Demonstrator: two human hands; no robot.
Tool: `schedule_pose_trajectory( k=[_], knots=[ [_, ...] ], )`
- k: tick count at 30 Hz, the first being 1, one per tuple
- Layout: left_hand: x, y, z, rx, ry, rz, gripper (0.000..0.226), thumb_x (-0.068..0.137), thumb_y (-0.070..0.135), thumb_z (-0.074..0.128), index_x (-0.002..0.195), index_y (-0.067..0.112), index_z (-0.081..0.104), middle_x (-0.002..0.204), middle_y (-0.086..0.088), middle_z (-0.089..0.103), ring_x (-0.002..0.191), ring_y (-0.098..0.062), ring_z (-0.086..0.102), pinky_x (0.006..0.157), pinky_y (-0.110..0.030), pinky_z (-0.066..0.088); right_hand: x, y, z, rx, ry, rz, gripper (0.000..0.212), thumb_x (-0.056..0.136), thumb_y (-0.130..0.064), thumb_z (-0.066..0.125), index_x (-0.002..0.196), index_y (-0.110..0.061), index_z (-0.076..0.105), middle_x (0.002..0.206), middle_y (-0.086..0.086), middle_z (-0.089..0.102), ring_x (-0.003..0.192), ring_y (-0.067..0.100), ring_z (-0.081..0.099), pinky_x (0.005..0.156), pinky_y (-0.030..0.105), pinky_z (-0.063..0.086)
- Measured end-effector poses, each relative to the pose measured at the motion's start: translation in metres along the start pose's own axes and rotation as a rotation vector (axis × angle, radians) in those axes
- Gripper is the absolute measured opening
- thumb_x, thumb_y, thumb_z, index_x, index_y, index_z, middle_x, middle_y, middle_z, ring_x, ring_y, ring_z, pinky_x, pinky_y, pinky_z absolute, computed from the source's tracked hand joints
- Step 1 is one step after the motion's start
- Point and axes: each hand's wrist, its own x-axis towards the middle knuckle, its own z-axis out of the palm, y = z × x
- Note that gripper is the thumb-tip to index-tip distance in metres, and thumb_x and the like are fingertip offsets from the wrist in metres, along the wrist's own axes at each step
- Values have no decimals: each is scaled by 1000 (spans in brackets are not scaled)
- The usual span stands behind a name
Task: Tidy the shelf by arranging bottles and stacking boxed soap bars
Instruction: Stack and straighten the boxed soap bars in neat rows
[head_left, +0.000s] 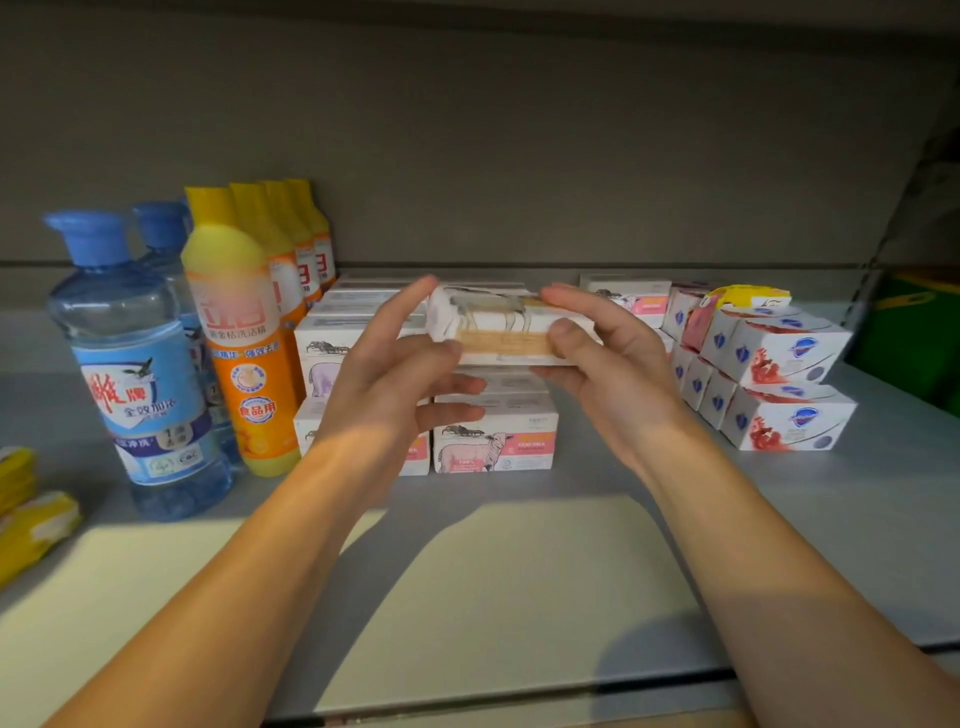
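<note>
A white soap box (498, 327) with an animal drawing is held above the middle stack of like boxes. My right hand (602, 374) grips its right end, thumb in front and fingers on top. My left hand (400, 374) touches its left end with fingers spread. Below it sits a stack of white and pink soap boxes (493, 441), with another stack (324, 358) to the left. Two blue-capped clear bottles (135, 364) and a row of yellow and orange bottles (244, 332) stand at the left.
White, red and blue soap boxes (779, 384) are piled at the right, with a yellow packet (748, 299) on top. Yellow packets (26, 514) lie at the left edge. One white and pink box (628, 299) lies by the back wall. A green container (909, 332) sits far right.
</note>
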Motion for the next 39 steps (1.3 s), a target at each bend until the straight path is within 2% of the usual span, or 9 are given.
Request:
schedule_pose_trajectory(
  k=[4,9,13,16,19,22,27,35,39],
  knots=[
    [0,-1,5,-5,141,-21,46,80,41,67,124,45,55,94,11,75,85,-17,74,63,-30,59,-1,3,-1,-265,-2,-163,29,77,-20,67,97,-39,76,128,-25,59,123,-3,52,97,36,50],
    [2,-2,4,-50,264,-62,31,88,26,69,118,29,60,90,3,76,85,-21,74,64,-34,60,-3,6,6,-285,11,-222,27,87,-21,57,97,-39,75,132,-21,58,120,-10,50,84,12,47],
    [0,-6,4,75,170,-3,37,91,8,66,125,19,57,100,-2,76,93,-23,73,72,-37,61,-3,5,0,-284,-73,-141,63,78,-5,61,121,-52,59,139,-17,52,120,3,58,96,31,52],
    [3,-6,-3,328,171,102,50,88,11,69,132,29,54,106,20,70,98,-1,67,78,-23,58,-2,6,-3,-419,-154,-93,77,80,2,67,133,-50,46,134,-20,54,110,8,64,97,35,52],
    [1,-9,-2,600,155,229,63,85,14,73,136,40,48,114,32,57,93,19,55,67,1,44,-1,10,-2,-599,-152,-133,72,79,8,68,133,-38,50,126,-19,48,113,-5,52,94,17,46],
    [-3,-14,2,757,140,312,65,84,22,74,136,46,43,120,34,49,102,15,46,76,-2,40,-1,10,-2,-691,-135,-166,64,77,-2,76,131,-30,56,121,-13,50,105,-11,47,85,5,40],
    [0,-15,-3,750,144,355,64,83,23,75,131,48,42,107,49,50,95,29,49,76,0,44,0,8,-2,-728,-46,-301,60,74,-7,80,125,-31,60,115,-11,52,104,-15,46,90,8,37],
    [2,-17,-11,956,270,346,38,85,27,70,122,24,63,109,12,65,87,0,59,78,-20,49,4,16,-9,-838,136,-358,58,74,-3,79,127,-21,63,117,-9,47,102,-8,42,93,-2,27],
    [-1,-21,-14,1263,118,266,35,87,31,66,121,21,66,119,-2,67,111,-25,56,86,-32,46,8,21,-12,-866,161,-317,58,76,-5,78,129,-21,62,118,-10,46,105,-2,44,96,3,31]
  ],
)
